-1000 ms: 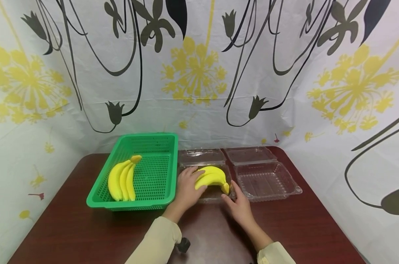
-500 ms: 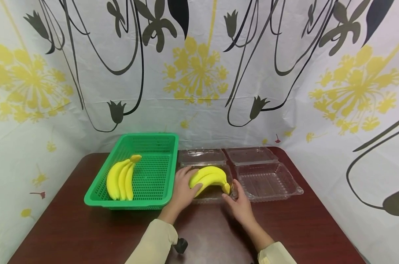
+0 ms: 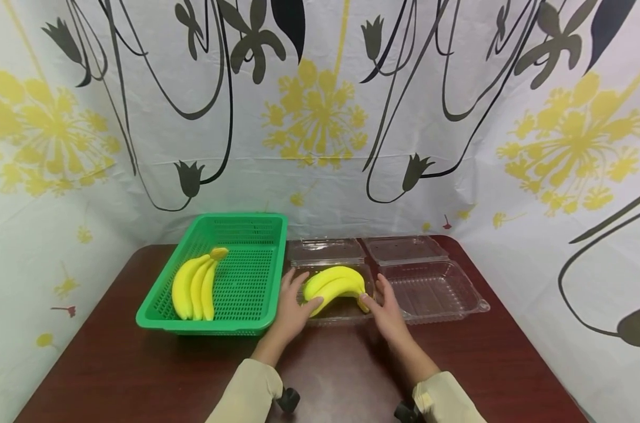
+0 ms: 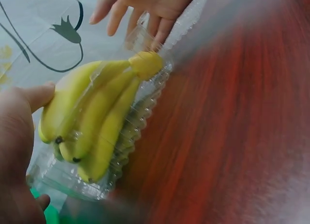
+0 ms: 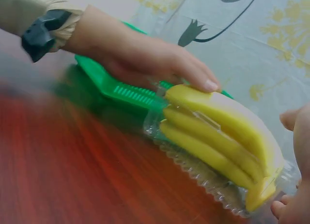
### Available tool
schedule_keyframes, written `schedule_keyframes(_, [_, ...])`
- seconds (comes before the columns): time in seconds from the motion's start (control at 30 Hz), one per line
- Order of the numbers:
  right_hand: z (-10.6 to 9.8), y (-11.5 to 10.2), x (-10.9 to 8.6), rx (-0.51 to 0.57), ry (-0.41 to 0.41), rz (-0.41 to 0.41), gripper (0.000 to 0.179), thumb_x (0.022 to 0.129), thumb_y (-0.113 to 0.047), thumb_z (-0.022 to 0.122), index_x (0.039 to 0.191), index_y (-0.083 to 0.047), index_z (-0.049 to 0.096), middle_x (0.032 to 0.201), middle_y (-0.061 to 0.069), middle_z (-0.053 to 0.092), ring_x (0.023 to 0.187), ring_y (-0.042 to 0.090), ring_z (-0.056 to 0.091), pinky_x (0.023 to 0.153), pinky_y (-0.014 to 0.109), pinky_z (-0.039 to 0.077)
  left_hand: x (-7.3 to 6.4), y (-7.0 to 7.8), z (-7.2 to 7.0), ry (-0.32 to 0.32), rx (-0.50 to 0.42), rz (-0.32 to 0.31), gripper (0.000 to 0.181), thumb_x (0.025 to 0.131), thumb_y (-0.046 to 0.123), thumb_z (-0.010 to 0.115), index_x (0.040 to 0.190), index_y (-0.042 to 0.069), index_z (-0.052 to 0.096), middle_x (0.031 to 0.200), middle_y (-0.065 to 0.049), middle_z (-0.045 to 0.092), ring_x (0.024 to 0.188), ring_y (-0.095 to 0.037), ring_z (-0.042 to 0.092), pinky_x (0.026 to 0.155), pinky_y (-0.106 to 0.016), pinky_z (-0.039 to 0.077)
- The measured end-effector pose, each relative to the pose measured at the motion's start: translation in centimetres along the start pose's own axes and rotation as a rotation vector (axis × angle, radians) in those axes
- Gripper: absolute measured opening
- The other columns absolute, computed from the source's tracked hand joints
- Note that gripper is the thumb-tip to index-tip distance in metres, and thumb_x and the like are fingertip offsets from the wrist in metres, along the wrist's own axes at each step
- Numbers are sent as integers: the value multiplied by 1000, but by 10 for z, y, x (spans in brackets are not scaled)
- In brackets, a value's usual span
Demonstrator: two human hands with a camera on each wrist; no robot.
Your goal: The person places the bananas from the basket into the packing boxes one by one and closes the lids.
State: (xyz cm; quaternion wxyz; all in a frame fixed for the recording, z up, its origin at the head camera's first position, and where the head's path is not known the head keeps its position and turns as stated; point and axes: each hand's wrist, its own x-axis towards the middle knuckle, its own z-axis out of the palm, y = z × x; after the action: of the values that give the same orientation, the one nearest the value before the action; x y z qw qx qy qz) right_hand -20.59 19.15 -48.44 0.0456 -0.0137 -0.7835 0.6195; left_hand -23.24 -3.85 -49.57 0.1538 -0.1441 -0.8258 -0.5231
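A bunch of yellow bananas (image 3: 337,285) lies in a clear plastic clamshell box (image 3: 346,320) with its lid folded back. My left hand (image 3: 292,306) is at the left end of the bunch, thumb and fingers spread. In the left wrist view its thumb touches a banana near the blunt tips. My right hand (image 3: 389,311), fingers apart, is beside the stem end at the box's right side. From the right wrist view, the right hand (image 5: 299,161) is close to the yellow stem (image 5: 261,192), with no grip on it.
A green basket (image 3: 274,282) at the left holds another banana bunch (image 3: 195,288). Right of the box in use is a second clear clamshell (image 3: 431,291), its lid also back. A patterned cloth (image 3: 320,194) hangs behind the dark red table (image 3: 140,376).
My left hand has slid slightly left off the top of the bananas, its fingers opening. The bunch has shifted a little to the left. My right hand's fingers have spread from the box edge.
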Motion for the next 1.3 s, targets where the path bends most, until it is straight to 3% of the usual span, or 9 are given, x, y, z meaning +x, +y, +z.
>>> schedule_keyframes(0.13, [-1,-4,8,-21,-12,14,75,96,-27,62,155,-8,18,155,24,21,139,42,27,107,56,30,-5,-4,0,9,-112,-41,72,83,24,77,143,0,44,155,-28,17,140,-47,18,104,-64,28])
schedule_keyframes(0.37, [3,-13,23,-56,-33,50,75,97,-33,60,154,-7,19,156,23,20,139,41,28,108,55,28,-13,-14,-2,-4,-180,-119,81,83,24,77,149,5,34,158,-23,10,143,-44,9,107,-66,17])
schedule_keyframes(0.6, [5,-15,36,-129,-36,69,73,98,-37,57,154,-7,21,156,22,23,140,40,27,110,55,24,-19,-22,-2,-24,-280,-111,88,78,12,79,151,3,29,157,-25,8,143,-45,7,108,-66,15])
schedule_keyframes(0.8, [2,-15,43,-171,-32,85,70,99,-37,55,154,-7,23,155,22,25,137,41,32,110,54,25,-23,-5,-12,-65,-399,-99,90,77,0,75,150,-5,23,155,-30,10,141,-49,10,108,-65,17])
schedule_keyframes(0.97, [3,-19,51,-206,-41,98,72,100,-39,52,155,-7,20,154,22,26,137,41,32,109,56,26,-26,7,-21,-98,-381,-137,92,79,4,75,153,0,20,157,-26,10,142,-46,12,109,-61,20])
schedule_keyframes(1.3, [5,-21,70,-234,-19,111,71,100,-35,53,155,-5,20,154,24,26,138,40,29,110,54,26,-30,8,-20,-118,-345,-141,93,79,7,76,153,0,21,157,-24,13,142,-44,15,108,-62,20])
